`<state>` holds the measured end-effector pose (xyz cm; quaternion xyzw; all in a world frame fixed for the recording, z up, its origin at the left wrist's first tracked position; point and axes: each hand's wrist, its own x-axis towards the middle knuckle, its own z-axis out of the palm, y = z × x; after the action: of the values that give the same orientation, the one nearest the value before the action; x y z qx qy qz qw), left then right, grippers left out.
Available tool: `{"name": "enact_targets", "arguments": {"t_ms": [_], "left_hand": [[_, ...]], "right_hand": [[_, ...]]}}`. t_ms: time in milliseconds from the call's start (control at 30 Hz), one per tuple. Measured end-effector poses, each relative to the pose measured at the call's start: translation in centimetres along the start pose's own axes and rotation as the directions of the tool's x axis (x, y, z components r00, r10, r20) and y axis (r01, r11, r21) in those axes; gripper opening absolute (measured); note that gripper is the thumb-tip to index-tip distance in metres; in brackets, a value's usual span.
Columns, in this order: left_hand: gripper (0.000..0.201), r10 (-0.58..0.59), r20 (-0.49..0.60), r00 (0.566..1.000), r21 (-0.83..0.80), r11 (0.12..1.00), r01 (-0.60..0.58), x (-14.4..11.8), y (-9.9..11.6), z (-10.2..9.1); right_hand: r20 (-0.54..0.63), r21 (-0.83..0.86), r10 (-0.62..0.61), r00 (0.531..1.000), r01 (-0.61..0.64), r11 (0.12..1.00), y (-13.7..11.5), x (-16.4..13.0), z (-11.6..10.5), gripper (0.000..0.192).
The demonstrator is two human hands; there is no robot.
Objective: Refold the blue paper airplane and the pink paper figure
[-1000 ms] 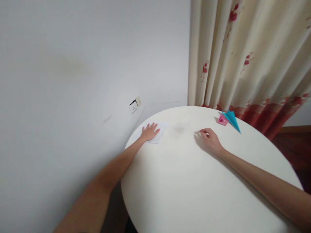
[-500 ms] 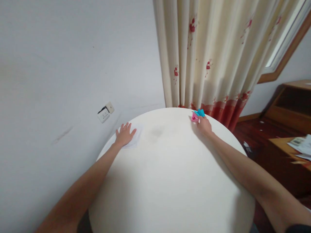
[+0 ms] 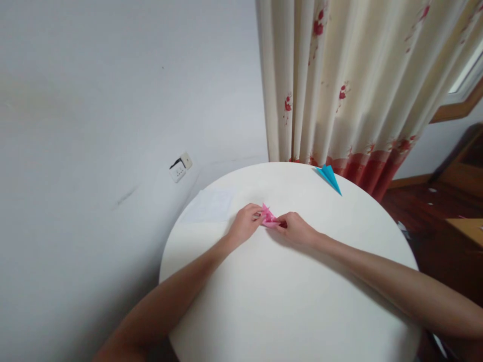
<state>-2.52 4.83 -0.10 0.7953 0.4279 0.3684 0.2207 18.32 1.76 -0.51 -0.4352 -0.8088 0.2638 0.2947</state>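
Observation:
A small pink folded paper piece (image 3: 268, 216) lies near the middle of the round white table (image 3: 287, 301), held from both sides. My left hand (image 3: 246, 224) pinches its left end and my right hand (image 3: 296, 230) pinches its right end. A blue folded paper plane (image 3: 329, 177) rests at the table's far edge, apart from both hands. A white sheet of paper (image 3: 212, 205) lies flat at the far left of the table, just beyond my left hand.
A cream curtain (image 3: 350, 85) with red flowers hangs behind the table. The grey wall on the left carries a socket (image 3: 180, 167). Brown wooden furniture (image 3: 464, 166) and dark floor lie to the right.
My right hand took the pink paper from beside the blue plane and brought it to the table's middle. My left hand left the white sheet and joined it on the pink paper.

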Motion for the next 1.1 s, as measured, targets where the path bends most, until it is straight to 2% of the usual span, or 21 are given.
{"name": "enact_targets", "arguments": {"t_ms": [133,200,267,367,400,533,700,800,900,1000,1100], "left_hand": [[0.011,-0.023,0.027,0.999,0.033,0.999,0.022,-0.6,-1.0,0.1],[0.01,-0.028,0.066,0.997,0.078,0.997,0.023,-0.6,-1.0,0.0],[0.013,-0.016,0.116,0.993,0.129,0.992,0.001,-0.6,-0.9,-0.1],[0.018,0.005,0.144,0.99,0.16,0.987,-0.028,-0.7,-0.5,-0.1],[0.018,0.01,0.139,0.99,0.155,0.987,-0.032,-0.8,-0.3,0.0],[0.015,0.019,0.097,0.995,0.09,0.996,-0.028,-0.9,0.2,0.2],[0.013,0.006,0.076,0.997,0.047,0.999,-0.01,-0.9,0.6,0.5],[0.013,-0.047,0.054,0.997,-0.045,0.998,0.05,-0.8,0.5,0.7],[0.01,-0.143,0.056,0.988,-0.213,0.965,0.152,-0.7,0.3,0.8],[0.014,-0.266,0.066,0.962,-0.432,0.861,0.268,-0.6,0.2,0.6],[0.02,-0.394,0.03,0.919,-0.61,0.72,0.329,-0.5,0.1,0.4]], "right_hand": [[0.091,0.155,-0.099,0.991,0.084,0.984,-2.5,-0.9,0.5,0.039],[0.125,0.185,-0.124,0.984,0.099,0.978,-2.9,-0.9,0.4,0.037],[0.095,0.189,-0.105,0.99,0.086,0.978,-2.6,-0.7,0.4,0.037],[-0.026,0.173,-0.058,0.998,0.062,0.983,-1.6,-0.2,0.4,0.031],[-0.03,0.165,-0.054,0.998,0.059,0.985,-1.3,-0.1,0.4,0.028],[0.05,0.089,-0.072,0.996,0.068,0.994,-1.1,-0.1,0.2,0.026],[0.082,-0.062,-0.113,0.99,0.118,0.991,-1.4,-0.1,0.2,0.02],[0.091,-0.147,-0.083,0.992,0.096,0.985,-1.0,-0.1,0.4,0.016],[0.12,-0.171,-0.091,0.989,0.111,0.979,-0.6,-0.1,0.5,0.015],[0.125,-0.206,-0.123,0.984,0.147,0.967,-0.7,-0.2,0.4,0.016],[0.059,-0.234,-0.196,0.979,0.205,0.95,-0.8,-0.4,0.3,0.018]]}}
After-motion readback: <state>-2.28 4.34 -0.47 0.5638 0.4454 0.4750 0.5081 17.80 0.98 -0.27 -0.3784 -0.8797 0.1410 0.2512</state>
